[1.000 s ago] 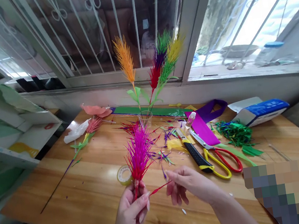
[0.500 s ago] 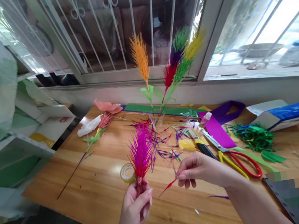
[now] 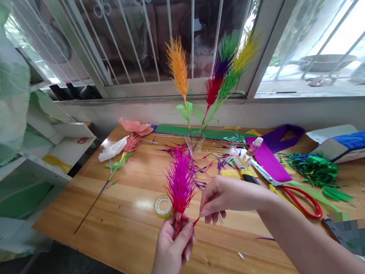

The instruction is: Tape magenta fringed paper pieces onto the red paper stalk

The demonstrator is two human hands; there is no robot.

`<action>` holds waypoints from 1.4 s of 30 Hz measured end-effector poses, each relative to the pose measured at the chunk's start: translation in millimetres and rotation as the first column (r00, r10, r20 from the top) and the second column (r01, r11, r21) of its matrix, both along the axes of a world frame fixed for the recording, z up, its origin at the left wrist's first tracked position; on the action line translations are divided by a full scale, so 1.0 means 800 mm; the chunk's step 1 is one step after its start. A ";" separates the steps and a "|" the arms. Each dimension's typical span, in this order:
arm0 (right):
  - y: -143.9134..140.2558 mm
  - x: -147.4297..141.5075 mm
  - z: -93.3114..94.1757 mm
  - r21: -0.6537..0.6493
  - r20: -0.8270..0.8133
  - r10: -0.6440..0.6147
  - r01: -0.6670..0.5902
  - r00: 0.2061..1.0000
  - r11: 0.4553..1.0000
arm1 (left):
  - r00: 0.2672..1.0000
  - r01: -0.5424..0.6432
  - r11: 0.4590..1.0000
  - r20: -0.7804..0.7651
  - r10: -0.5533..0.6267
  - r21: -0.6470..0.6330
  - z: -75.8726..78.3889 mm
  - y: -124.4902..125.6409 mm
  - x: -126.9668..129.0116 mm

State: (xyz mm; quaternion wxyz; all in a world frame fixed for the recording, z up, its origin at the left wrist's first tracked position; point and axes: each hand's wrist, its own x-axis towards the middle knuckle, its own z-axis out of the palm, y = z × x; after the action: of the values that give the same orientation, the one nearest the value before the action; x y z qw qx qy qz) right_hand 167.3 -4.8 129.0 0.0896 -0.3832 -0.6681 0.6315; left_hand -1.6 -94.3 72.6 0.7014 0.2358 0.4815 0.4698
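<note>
My left hand (image 3: 177, 240) is closed around the red stem of a magenta and red paper flower spike (image 3: 180, 181), which stands upright above my fingers. A thin red twisted paper strip (image 3: 196, 221) spans the small gap between my two hands. My right hand (image 3: 214, 198) pinches one end of it, and its other end meets the left thumb and fingertips. A roll of tape (image 3: 163, 206) lies on the table just left of the spike. Behind the spike, red and purple paper strips (image 3: 204, 166) are scattered, partly hidden by it.
Orange (image 3: 178, 66) and multicoloured (image 3: 218, 81) spikes stand in a clear cup (image 3: 196, 143). Scissors (image 3: 302, 201), a utility knife (image 3: 247, 172), green shreds (image 3: 314, 167) and a blue-white box (image 3: 358, 143) lie right. A pink spike (image 3: 131, 143) lies left on the wooden table (image 3: 115, 238).
My right hand has moved left, bringing the red strip to the left fingertips at the base of the spike. The whole view has shifted slightly.
</note>
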 end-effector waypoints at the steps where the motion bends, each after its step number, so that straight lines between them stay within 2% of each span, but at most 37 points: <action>1: -0.001 -0.001 -0.002 -0.013 -0.025 -0.024 0.024 0.999 1.000 | 1.000 -0.002 1.000 -0.003 0.002 0.008 0.001 0.000 0.000; 4: -0.012 -0.002 -0.015 -0.131 -0.206 -0.189 0.164 0.960 0.978 | 0.999 -0.029 1.000 0.025 0.029 -0.009 0.004 0.001 -0.001; 7: -0.033 -0.007 -0.036 -0.319 -0.394 -0.366 0.249 0.843 0.915 | 0.997 -0.012 0.999 0.070 0.015 -0.047 0.007 0.002 -0.001; 10: -0.055 -0.021 -0.059 -0.413 -0.476 -0.486 0.301 0.733 0.859 | 0.995 -0.001 0.998 0.095 0.006 -0.057 0.008 0.003 0.001; 13: -0.067 -0.035 -0.075 -0.413 -0.490 -0.555 0.382 0.672 0.827 | 0.996 0.004 0.999 0.089 0.001 -0.054 0.010 0.004 0.004; 19: -0.067 -0.036 -0.076 -0.382 -0.479 -0.567 0.422 0.671 0.822 | 0.999 -0.015 0.999 0.037 0.016 -0.042 0.007 0.004 0.007; 24: -0.075 -0.010 -0.076 -0.356 -0.409 -0.671 0.570 0.618 0.741 | 0.999 -0.048 0.998 0.007 0.048 -0.027 -0.006 0.006 0.002; 27: -0.090 0.006 -0.085 -0.272 -0.331 -0.743 0.695 0.582 0.666 | 0.999 -0.028 1.000 -0.041 0.028 -0.013 -0.016 0.008 0.000; 30: -0.105 0.014 -0.088 -0.125 -0.298 -0.798 0.808 0.524 0.576 | 0.992 0.006 1.000 -0.127 -0.003 0.027 -0.024 0.009 0.004; 34: -0.117 0.020 -0.084 0.110 -0.328 -0.789 0.850 0.520 0.514 | 0.983 0.039 0.997 -0.184 -0.026 0.072 -0.030 0.007 0.011; 36: -0.123 0.027 -0.090 0.232 -0.329 -0.789 0.854 0.519 0.465 | 0.985 0.041 0.997 -0.172 -0.028 0.068 -0.031 0.008 0.012; 38: -0.138 0.037 -0.106 0.345 -0.314 -0.812 0.856 0.492 0.385 | 0.988 0.032 0.998 -0.150 -0.024 0.051 -0.030 0.009 0.010; 40: -0.163 0.051 -0.131 0.448 -0.289 -0.846 0.844 0.448 0.294 | 0.991 0.019 1.000 -0.130 -0.016 0.025 -0.028 0.012 0.008; 42: -0.199 0.070 -0.160 0.543 -0.241 -0.870 0.803 0.429 0.246 | 0.994 0.010 1.000 -0.109 -0.010 0.001 -0.026 0.014 0.008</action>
State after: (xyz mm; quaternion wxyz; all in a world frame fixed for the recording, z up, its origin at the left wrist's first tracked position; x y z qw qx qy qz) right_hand 223.2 -163.7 1.3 0.4875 -0.6637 -0.5218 0.2228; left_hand 4.9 -82.8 51.7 0.6762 0.2641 0.5176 0.4529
